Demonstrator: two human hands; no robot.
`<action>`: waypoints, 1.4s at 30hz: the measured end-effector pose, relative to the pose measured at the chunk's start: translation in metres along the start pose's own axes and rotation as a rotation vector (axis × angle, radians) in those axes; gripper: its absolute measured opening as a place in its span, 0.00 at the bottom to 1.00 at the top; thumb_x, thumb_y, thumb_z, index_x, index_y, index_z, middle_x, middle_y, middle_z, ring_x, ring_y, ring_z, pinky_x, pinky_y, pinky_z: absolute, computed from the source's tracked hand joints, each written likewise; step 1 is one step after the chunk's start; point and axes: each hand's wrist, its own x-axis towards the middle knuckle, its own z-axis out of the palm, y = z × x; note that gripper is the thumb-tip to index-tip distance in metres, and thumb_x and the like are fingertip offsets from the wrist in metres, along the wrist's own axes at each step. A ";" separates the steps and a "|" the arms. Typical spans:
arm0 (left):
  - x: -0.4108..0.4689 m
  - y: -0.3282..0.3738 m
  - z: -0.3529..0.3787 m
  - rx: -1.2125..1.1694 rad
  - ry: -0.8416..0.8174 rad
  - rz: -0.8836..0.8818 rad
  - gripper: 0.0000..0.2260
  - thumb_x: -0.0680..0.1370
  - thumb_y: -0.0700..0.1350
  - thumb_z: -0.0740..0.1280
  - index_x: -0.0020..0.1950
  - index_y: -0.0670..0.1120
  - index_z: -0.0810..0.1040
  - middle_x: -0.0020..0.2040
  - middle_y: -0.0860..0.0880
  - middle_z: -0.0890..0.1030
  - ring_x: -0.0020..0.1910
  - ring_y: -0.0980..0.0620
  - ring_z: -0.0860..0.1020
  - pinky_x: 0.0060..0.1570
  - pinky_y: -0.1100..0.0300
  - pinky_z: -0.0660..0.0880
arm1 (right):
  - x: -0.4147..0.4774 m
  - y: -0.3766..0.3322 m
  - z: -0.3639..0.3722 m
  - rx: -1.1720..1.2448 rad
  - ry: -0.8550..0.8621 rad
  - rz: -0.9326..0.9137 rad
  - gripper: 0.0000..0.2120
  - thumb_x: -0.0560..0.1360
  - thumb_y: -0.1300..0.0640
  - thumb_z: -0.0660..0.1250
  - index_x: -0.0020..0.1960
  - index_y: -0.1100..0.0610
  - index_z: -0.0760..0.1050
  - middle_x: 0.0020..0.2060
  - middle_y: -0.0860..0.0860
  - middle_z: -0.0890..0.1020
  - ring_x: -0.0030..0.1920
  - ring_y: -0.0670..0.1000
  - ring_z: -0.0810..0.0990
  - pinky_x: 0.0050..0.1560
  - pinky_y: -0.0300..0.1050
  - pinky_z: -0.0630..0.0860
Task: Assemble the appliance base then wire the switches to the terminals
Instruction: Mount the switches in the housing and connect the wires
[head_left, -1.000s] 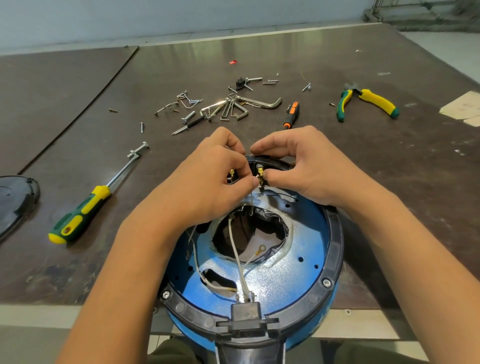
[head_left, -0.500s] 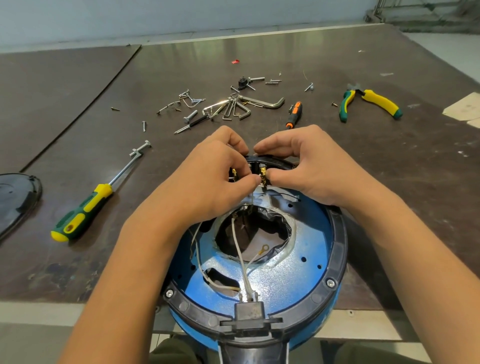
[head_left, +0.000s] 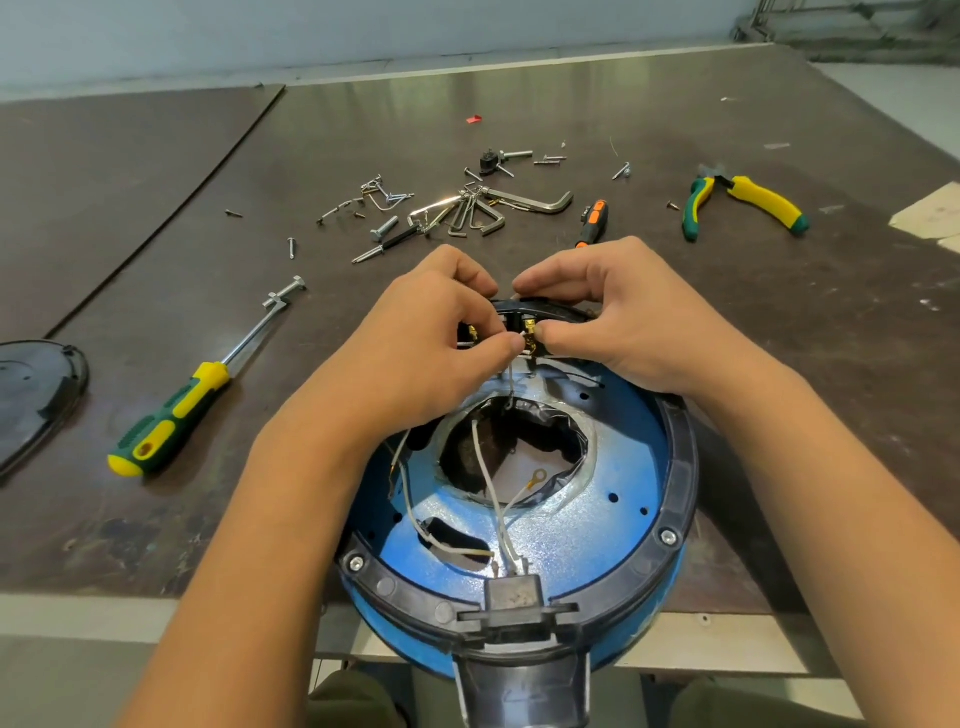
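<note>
At the far rim of the base, the left hand pinches a wire and the right hand pinches the terminal; pushing straight on, without bending it, seems best.

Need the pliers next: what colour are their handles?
Yellow with green trim on the pliers; the head view shows them best.

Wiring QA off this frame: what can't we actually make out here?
Head view only:
- Whether the white wire is seated on the terminal: the left hand and right hand cover the switch block.
- Black cover: cut off by left edge.
- Handle: cut off by bottom edge.
- Loose screws: too small to tell types.
</note>
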 end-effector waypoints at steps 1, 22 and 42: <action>0.000 0.000 0.000 0.002 0.003 0.000 0.08 0.77 0.51 0.71 0.43 0.47 0.86 0.58 0.53 0.74 0.53 0.56 0.74 0.47 0.62 0.67 | 0.001 0.001 0.000 -0.001 -0.002 -0.003 0.20 0.72 0.64 0.73 0.63 0.53 0.80 0.54 0.47 0.86 0.54 0.37 0.82 0.56 0.31 0.77; -0.006 -0.019 -0.008 -0.077 0.058 -0.121 0.20 0.82 0.38 0.61 0.72 0.55 0.72 0.68 0.57 0.75 0.66 0.58 0.72 0.63 0.65 0.67 | 0.002 0.028 -0.037 -0.049 0.128 0.066 0.16 0.75 0.68 0.69 0.61 0.55 0.81 0.53 0.47 0.85 0.57 0.41 0.82 0.63 0.45 0.78; 0.002 -0.009 0.019 -0.179 0.254 -0.351 0.25 0.77 0.30 0.54 0.69 0.52 0.71 0.65 0.49 0.76 0.57 0.52 0.72 0.49 0.61 0.66 | -0.008 0.022 -0.033 -0.039 0.176 0.163 0.18 0.77 0.62 0.70 0.67 0.55 0.77 0.59 0.48 0.83 0.60 0.45 0.80 0.67 0.51 0.74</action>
